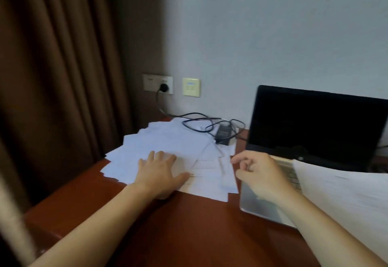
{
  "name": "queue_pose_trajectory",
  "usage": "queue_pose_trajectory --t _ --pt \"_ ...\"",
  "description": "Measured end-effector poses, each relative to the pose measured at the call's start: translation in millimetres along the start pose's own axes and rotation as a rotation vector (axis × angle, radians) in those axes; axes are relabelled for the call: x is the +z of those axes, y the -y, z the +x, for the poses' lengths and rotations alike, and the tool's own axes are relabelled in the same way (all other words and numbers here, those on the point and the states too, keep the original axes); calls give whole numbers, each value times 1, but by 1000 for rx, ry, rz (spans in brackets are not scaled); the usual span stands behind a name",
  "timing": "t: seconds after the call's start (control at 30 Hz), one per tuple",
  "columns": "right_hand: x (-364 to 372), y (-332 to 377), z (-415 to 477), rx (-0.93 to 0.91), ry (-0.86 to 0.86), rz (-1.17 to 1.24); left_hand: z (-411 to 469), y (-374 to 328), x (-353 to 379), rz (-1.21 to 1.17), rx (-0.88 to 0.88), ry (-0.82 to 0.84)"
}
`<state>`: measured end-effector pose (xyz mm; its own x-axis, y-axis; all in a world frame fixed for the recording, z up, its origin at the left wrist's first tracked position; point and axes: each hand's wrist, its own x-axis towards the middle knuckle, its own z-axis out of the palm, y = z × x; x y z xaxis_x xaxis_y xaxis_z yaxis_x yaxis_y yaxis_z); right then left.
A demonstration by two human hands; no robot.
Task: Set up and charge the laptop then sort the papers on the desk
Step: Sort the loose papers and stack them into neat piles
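Note:
Several white papers (168, 140) lie fanned out on the red-brown desk (178, 229). My left hand (159, 174) presses flat on them with straight fingers. My right hand (258, 174) hovers just right of the papers, over the laptop's front left corner, fingers loosely curled and holding nothing. The laptop (315, 124) stands open with a dark screen. Its black charger brick (223, 133) and coiled cable (199, 123) rest on the far papers. The cable's plug (163, 87) sits in the wall socket.
More white sheets (344, 195) lie over the laptop's right side. A brown curtain (63, 77) hangs at the left beside the desk edge. A cream wall plate (191, 87) is next to the socket. A blurred pale bar (12, 220) crosses the lower left.

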<state>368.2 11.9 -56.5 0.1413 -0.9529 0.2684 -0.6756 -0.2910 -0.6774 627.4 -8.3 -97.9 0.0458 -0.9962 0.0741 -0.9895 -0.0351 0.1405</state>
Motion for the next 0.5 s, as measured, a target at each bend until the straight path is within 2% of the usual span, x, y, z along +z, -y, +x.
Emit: queue_pose_trajectory --t 0.13,0.3,0.5 --pt "48 26 12 -70 40 7 1 26 8 3 97 73" --pt "81 26 14 -61 159 -159 7 39 10 -16 211 90" --pt "88 22 6 -86 169 -229 10 43 4 -62 229 115"
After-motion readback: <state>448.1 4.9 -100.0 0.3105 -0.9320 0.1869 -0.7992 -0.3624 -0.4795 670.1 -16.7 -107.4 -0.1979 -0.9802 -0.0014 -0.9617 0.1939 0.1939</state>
